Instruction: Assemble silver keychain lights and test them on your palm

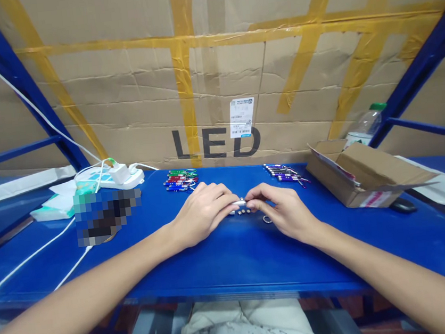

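Observation:
My left hand [207, 211] is closed on a slim silver tube [239, 203], held level just above the blue tabletop. At its right end, the thumb and forefinger of my right hand [287, 208] pinch the tip; whether they hold a separate small part there cannot be made out. Several small silver pieces [244, 212] lie right below the tube. A metal ring [267, 219] rests beside my right thumb. Beyond my left hand lies a group of slim green, red and blue metallic sticks [181, 180]. Farther right is a second group, purple and silver with clips [285, 173].
An open cardboard box [352, 173] stands at the right, a dark object [403, 205] partly under it. Behind is a green-capped bottle [368, 121]. A white power strip [107, 177], cables and a tissue pack [56, 204] occupy the left. A large carton [138, 101] walls the back.

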The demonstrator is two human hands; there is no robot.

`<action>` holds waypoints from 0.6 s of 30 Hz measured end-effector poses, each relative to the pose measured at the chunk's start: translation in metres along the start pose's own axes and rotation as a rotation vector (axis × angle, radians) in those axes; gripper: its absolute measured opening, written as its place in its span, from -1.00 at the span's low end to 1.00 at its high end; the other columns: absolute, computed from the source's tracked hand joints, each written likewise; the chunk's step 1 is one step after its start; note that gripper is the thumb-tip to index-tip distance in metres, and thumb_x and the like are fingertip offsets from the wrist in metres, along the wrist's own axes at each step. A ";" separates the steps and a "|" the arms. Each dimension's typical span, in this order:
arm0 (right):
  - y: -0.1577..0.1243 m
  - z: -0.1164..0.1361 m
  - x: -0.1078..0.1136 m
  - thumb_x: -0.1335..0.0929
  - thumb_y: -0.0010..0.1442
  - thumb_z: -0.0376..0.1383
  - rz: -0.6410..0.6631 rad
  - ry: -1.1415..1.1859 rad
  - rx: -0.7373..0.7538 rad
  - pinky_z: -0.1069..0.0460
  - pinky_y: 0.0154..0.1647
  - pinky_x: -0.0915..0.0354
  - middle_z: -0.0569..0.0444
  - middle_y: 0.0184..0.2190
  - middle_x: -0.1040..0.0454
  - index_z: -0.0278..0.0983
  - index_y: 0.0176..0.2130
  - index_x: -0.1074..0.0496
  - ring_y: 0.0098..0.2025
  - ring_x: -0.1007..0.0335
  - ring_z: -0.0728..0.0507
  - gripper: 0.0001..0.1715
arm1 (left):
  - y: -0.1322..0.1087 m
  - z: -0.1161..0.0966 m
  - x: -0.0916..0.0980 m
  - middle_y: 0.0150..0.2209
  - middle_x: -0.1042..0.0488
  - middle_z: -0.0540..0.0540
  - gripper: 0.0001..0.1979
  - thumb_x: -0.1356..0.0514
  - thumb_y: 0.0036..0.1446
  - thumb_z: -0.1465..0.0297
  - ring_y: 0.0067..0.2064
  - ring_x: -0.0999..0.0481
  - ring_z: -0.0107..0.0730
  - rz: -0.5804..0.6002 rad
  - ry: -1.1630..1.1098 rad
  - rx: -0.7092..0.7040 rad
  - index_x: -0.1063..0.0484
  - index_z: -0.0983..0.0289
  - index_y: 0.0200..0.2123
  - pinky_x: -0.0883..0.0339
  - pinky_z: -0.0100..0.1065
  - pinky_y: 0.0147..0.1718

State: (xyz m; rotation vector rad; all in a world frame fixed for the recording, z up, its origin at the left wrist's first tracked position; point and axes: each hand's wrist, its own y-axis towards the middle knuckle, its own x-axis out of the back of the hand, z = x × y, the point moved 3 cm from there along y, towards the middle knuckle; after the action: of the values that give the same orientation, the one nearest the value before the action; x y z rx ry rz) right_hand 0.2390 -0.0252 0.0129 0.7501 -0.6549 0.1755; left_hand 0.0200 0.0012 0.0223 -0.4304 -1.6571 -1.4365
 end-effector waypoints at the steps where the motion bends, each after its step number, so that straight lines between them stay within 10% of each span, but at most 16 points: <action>1: 0.000 0.001 0.000 -0.34 0.52 -0.06 -0.005 -0.006 0.010 -0.05 -0.14 -0.47 0.04 -0.28 -0.64 -0.16 -0.15 -0.52 -0.28 -0.57 -0.16 -0.72 | 0.000 -0.001 0.000 -0.08 -0.64 0.18 -0.68 -0.02 0.60 0.30 -0.15 -0.53 -0.27 -0.014 0.031 -0.014 -0.57 0.27 0.02 -0.22 -0.20 -0.15; 18: 0.005 -0.010 -0.011 -0.55 0.23 0.14 0.118 0.625 -0.477 0.06 -0.43 -0.34 0.09 -0.42 -0.58 -0.29 -0.29 -0.45 -0.47 -0.48 -0.03 -0.43 | 0.001 -0.019 0.009 -0.15 -0.67 0.14 -0.80 -0.07 0.53 0.53 -0.24 -0.53 -0.29 -0.163 0.500 -0.264 -0.51 0.30 -0.08 -0.16 -0.16 -0.17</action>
State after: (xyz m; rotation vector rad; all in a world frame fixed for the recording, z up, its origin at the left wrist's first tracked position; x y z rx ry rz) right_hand 0.2333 -0.0143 0.0039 0.1696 -0.1275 0.3306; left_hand 0.0227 -0.0186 0.0288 -0.0648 -1.1261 -1.7244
